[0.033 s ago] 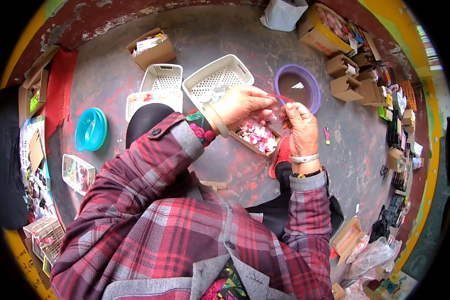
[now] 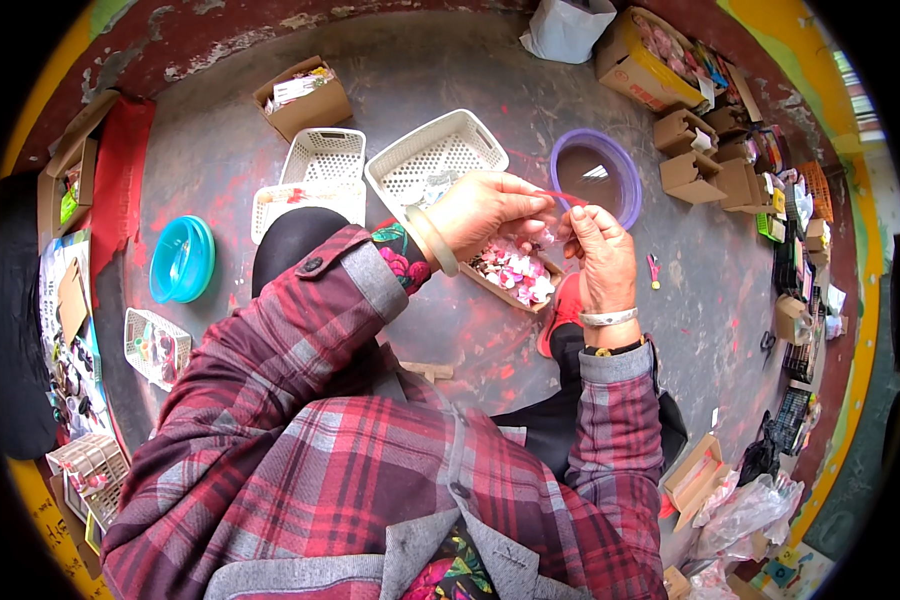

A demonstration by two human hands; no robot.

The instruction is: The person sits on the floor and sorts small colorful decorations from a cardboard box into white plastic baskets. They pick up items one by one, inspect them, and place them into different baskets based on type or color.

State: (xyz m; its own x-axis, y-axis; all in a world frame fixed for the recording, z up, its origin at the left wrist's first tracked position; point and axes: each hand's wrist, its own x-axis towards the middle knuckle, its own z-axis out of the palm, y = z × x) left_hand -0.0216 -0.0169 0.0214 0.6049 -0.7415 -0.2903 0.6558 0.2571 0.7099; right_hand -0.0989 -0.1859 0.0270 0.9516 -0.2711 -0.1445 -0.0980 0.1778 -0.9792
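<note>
Both hands meet over a tray of small pieces (image 2: 515, 272). Baskets (image 2: 425, 160) lie at eleven o'clock, a round bowl (image 2: 595, 175) at one, stacked lids (image 2: 181, 259) at nine.

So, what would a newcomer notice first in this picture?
Probably the two hands at centre: the left hand and right hand pinch a thin red strip between them. Below them lies a small box of pink pieces, and behind stands a purple-rimmed bowl.

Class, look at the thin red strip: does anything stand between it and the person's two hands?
No. The left hand and right hand both already pinch the thin red strip, above the box of pink pieces.
</note>
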